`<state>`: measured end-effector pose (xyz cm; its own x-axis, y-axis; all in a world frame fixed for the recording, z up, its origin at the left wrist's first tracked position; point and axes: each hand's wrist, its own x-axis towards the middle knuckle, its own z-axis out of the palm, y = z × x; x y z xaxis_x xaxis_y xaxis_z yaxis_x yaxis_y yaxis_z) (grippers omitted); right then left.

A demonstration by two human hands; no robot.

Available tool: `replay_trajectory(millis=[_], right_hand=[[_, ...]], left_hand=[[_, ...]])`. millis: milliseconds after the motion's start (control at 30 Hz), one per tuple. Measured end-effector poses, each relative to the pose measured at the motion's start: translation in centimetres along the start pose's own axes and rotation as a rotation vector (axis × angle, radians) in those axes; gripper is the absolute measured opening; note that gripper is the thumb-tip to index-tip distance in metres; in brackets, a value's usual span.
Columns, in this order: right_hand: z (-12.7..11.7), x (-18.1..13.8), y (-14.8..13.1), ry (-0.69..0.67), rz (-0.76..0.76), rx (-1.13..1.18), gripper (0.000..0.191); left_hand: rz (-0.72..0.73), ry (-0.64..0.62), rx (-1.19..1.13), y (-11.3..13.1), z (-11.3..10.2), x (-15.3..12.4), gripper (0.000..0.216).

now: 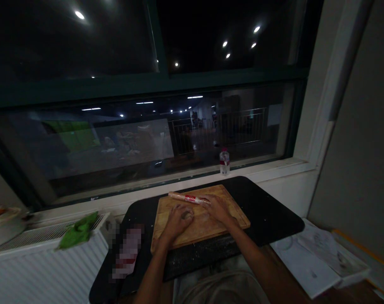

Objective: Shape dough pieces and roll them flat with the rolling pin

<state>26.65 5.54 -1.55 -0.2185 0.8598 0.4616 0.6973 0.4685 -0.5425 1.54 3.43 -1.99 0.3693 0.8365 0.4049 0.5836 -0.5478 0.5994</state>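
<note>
A wooden cutting board [166, 230] lies on the black table in front of me, with a faint pale dusting on its surface. Across its far half rests a rolling pin [182, 197] with a red and white label round it, slanting slightly down to the right. My right hand [216, 207] is closed over the pin's right end, which its fingers partly hide. Left of centre on the board, my left hand [178, 219] curls low, thumb and fingers bent round a small pale lump [187, 215] that looks like dough; dim light blurs its outline.
The black table [271, 211] reaches the windowsill, where a clear bottle [224, 162] with a pink cap stands. A blurred-out pinkish object [128, 251] lies at the table's left. A green cloth [79, 230] hangs on the radiator [52, 270]. White boxes [318, 261] sit lower right.
</note>
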Motion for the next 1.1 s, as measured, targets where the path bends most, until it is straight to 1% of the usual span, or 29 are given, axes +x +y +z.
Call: replay_trajectory(millis=[133, 400, 500, 633, 800, 967, 1100], right_hand=[[-0.2, -0.1, -0.3, 0.013, 0.031, 0.019, 0.036], [-0.5, -0.1, -0.7, 0.004, 0.028, 0.033, 0.036], [-0.5, -0.2, -0.7, 0.003, 0.027, 0.019, 0.036], [-0.5, -0.1, -0.7, -0.006, 0.025, 0.014, 0.035], [-0.5, -0.1, -0.8, 0.003, 0.034, 0.012, 0.036], [-0.6, -0.1, -0.9, -0.017, 0.045, -0.003, 0.038], [-0.8, -0.1, -1.0, -0.011, 0.040, 0.001, 0.036]], left_hand=[[-0.011, 0.029, -0.016, 0.0, -0.1, -0.1, 0.017], [-0.011, 0.086, -0.043, 0.0, 0.3, -0.5, 0.024], [-0.003, 0.070, -0.043, 0.2, 0.2, -0.3, 0.025], [0.022, 0.015, -0.018, 0.8, -0.2, -0.1, 0.023], [-0.022, -0.023, 0.023, 0.9, -0.4, 0.1, 0.016], [-0.031, -0.013, 0.029, 0.9, -0.3, 0.1, 0.013], [-0.057, 0.031, 0.079, 0.8, -0.1, -0.2, 0.019]])
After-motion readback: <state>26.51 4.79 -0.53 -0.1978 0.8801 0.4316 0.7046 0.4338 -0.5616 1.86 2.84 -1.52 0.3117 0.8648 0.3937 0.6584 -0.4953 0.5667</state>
